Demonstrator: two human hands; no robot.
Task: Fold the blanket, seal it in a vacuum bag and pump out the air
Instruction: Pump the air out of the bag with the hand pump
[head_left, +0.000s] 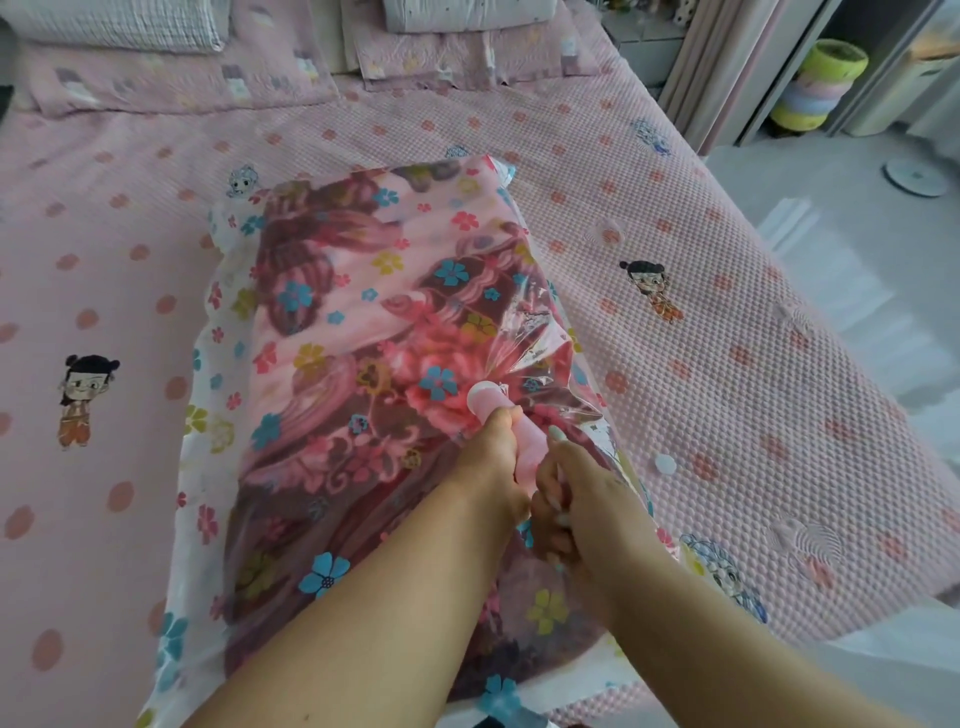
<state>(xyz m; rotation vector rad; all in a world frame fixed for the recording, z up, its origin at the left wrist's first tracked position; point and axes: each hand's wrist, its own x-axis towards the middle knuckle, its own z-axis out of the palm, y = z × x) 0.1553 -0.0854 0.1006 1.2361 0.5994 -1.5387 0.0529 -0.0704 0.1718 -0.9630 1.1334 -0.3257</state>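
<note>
A folded blanket (332, 322) with a dark red and pink flower pattern lies inside a clear vacuum bag (218, 364) printed with small flowers, in the middle of the bed. A pink hand pump (485, 402) stands on the bag's right part, where the plastic is puckered around its white base. My left hand (493, 467) grips the pump's body. My right hand (566, 499) grips the pump's nearer end, just behind the left hand. A small white round cap (665, 464) lies on the bedspread to the right of the bag.
The pink dotted bedspread (727, 364) with cartoon figures covers the bed. Pillows (119, 26) lie at the far end. The bed's right edge drops to a grey floor (857, 249), where stacked coloured rings (815, 88) stand beside a curtain.
</note>
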